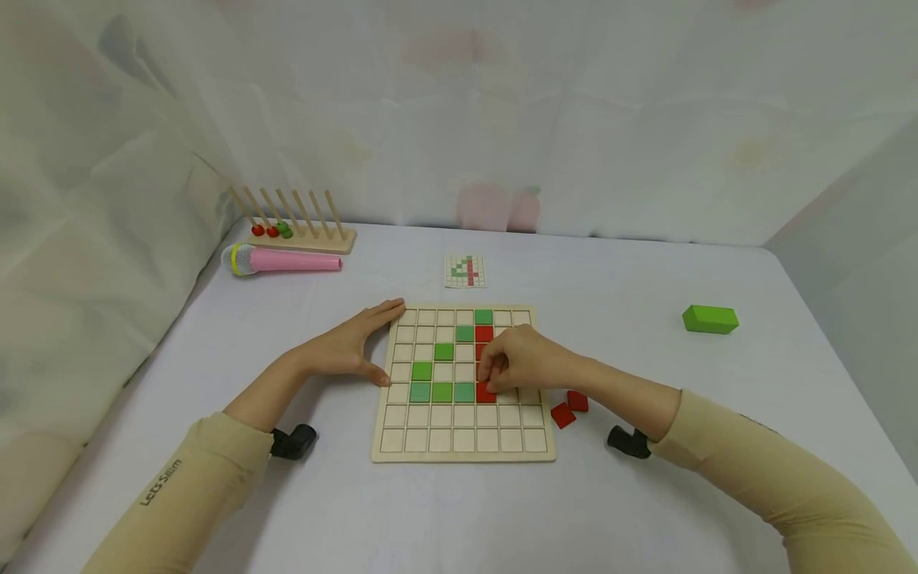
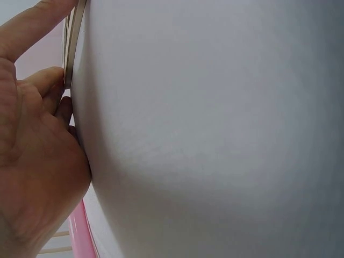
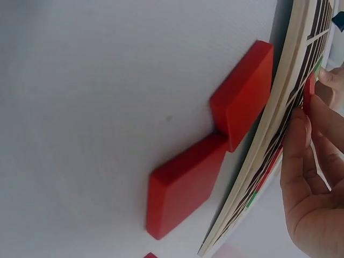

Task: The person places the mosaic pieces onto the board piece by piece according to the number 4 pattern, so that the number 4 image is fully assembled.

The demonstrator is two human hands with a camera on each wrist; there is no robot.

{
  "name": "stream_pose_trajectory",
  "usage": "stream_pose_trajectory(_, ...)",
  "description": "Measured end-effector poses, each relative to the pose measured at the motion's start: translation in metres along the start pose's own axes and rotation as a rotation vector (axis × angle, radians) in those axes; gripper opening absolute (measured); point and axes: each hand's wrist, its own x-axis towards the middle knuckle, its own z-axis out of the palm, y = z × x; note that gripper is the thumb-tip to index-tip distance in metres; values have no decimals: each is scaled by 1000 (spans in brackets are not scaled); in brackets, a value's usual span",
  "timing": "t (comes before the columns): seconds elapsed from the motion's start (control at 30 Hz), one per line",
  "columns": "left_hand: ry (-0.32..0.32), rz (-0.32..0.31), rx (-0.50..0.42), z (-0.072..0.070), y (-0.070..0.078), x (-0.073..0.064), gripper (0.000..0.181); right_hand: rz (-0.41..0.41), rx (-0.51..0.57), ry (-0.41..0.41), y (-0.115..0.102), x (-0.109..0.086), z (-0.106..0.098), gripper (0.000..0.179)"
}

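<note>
A wooden grid board lies flat on the white table, with green tiles and red tiles in some of its squares. My right hand is over the board and pinches a red square tile between thumb and fingertips, low at a square; in the head view, the fingers partly cover the red column. My left hand has its thumb and fingers spread along the board's left edge and touches it. Two loose red tiles lie beside the board's right edge.
A small pattern card lies behind the board. At the back left stand a wooden peg rack with red and green beads and, before it, a pink toy microphone. A green block sits at the right.
</note>
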Motion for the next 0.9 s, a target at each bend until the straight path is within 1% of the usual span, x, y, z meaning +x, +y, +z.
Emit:
stream_pose_trajectory(0.23, -5, -8, -7, -1, 1, -1, 122, 19, 7, 10, 1, -5, -4, 5)
stream_pose_trajectory(0.5, -7, -14, 1, 0, 1, -1, 122, 34, -12, 57, 17, -21, -15, 4)
stream_pose_trajectory(0.67, -2, -6, 11, -2, 1, -1, 122, 45, -5, 53, 30, -35, -27, 8)
stream_pose_trajectory(0.9, -4, 5, 6, -1, 0, 0, 121, 57, -22, 23, 43, -54, -40, 12)
